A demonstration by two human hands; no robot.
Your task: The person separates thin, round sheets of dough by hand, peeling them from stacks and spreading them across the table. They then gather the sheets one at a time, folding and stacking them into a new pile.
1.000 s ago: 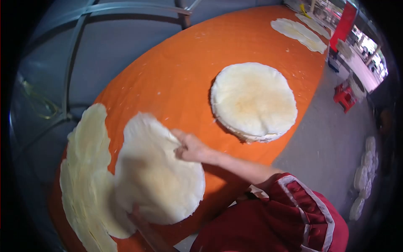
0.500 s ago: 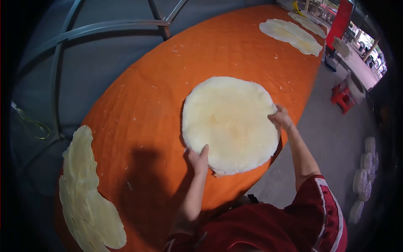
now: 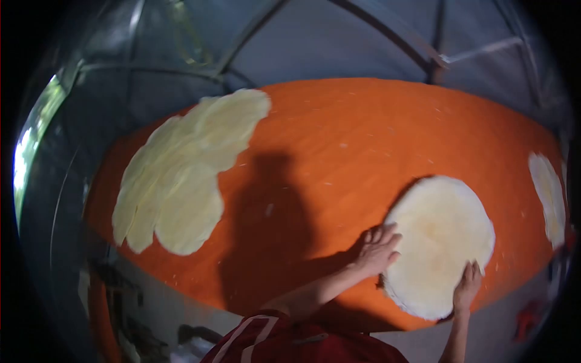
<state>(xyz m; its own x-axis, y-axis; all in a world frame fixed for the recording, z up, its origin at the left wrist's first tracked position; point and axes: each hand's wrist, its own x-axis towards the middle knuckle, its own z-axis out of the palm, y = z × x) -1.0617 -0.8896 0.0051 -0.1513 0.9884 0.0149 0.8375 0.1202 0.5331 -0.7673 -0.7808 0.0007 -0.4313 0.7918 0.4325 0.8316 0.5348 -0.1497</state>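
Note:
A thick round stack of thin pale flatbreads (image 3: 439,242), faintly browned in the middle, lies on an orange-covered table (image 3: 345,145). My left hand (image 3: 378,249) is at the stack's left edge, fingers spread and fingertips reaching the rim. On the near right part of the stack rests my right hand (image 3: 467,285), its fingers stretched out over the top sheet and its thumb side hard to make out. Neither hand grips the stack. To the left, several overlapping flatbreads (image 3: 181,169) are spread flat on the orange cover.
More pale sheets (image 3: 548,196) lie at the table's far right end. Metal frame bars (image 3: 387,30) and a grey wall stand behind the table. Below its near left edge are dim items on the floor. A blurred red object (image 3: 526,320) is at the lower right.
My view has swung left, so the spread flatbreads now show in full and the stack sits further right. My left hand has loosened from the stack's rim and its fingers have spread.

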